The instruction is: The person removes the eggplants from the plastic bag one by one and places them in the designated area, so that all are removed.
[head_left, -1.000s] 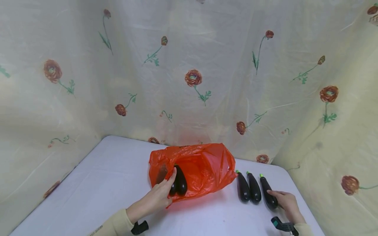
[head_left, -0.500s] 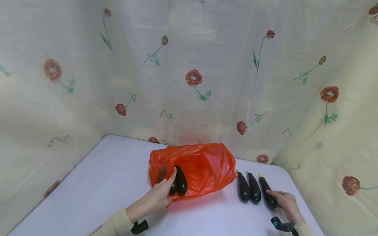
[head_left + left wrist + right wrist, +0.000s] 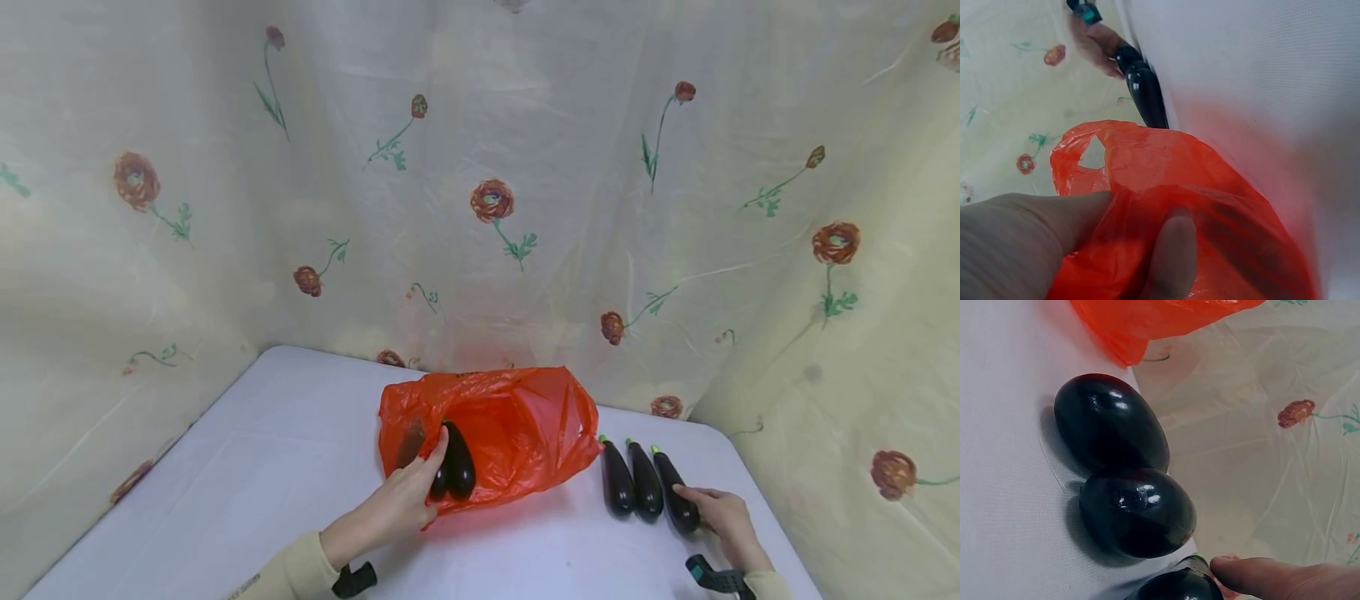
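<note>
Beige fabric of the left sleeve (image 3: pixel 288 571) enters at the bottom of the head view, the forearm slanting up and rightward to the left hand (image 3: pixel 405 492), which pinches the rim of an orange-red plastic bag (image 3: pixel 525 454) between thumb and fingers. A black wrist camera (image 3: pixel 355 579) sits below that wrist.

The bag lies on the white table (image 3: pixel 285 442), its mouth gaping toward the near side. Just inside, beside the thumb, two dark eggplants (image 3: pixel 461 468) lie side by side, rounded ends near; the clearer one has its long axis running away from the person, far end tipped a little left.

Right of the bag, three glossy eggplants lie in a row, green stem ends far and thick ends near. The first eggplant (image 3: pixel 618 483) has its stem beside the bag's right corner and leans slightly left; the middle eggplant (image 3: pixel 645 483) runs almost parallel, touching it. The rightmost eggplant (image 3: pixel 675 498) slants more steeply, stem to the far left.

Reaching up and leftward from the lower right, the right hand (image 3: pixel 723 518) grips its thick half from the right side, one digit laid across the top; the remaining fingers are mostly hidden.
</note>
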A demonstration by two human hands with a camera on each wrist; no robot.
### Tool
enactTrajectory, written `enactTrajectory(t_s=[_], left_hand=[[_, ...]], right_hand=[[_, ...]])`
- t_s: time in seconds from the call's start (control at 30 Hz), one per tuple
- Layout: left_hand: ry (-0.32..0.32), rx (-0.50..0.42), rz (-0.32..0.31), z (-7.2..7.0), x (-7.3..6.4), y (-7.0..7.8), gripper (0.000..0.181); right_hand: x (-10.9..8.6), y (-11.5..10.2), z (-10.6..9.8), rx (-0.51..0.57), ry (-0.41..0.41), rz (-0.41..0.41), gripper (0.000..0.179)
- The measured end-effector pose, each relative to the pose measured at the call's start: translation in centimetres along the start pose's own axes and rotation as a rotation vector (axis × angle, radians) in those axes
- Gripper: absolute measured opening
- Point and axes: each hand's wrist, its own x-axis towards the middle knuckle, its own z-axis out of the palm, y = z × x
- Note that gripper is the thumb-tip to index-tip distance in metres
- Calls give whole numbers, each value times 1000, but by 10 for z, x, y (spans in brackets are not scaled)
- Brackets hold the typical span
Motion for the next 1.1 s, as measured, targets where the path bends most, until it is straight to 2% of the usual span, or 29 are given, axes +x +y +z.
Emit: enactTrajectory(t_s=[0.07,0.2,0.43,0.77,1.1], left_hand=[[3,6,7,0,0,0,112],[8,6,16,0,0,1,113],[-2,-9,-3,0,1,0,112],[1,-2,5,1,1,-1,113],[0,-5,4,1,2,-2,113]], right_hand=[[-1,0,-1,11,-10,4,103],[-2,-2,-2,20,-10,-14,96],[-4,-5,-5,34,-11,-30,88],[-4,-5,-2,-13,-29,-23,98],[-9,-15,-11,-35,-22,-44,82]])
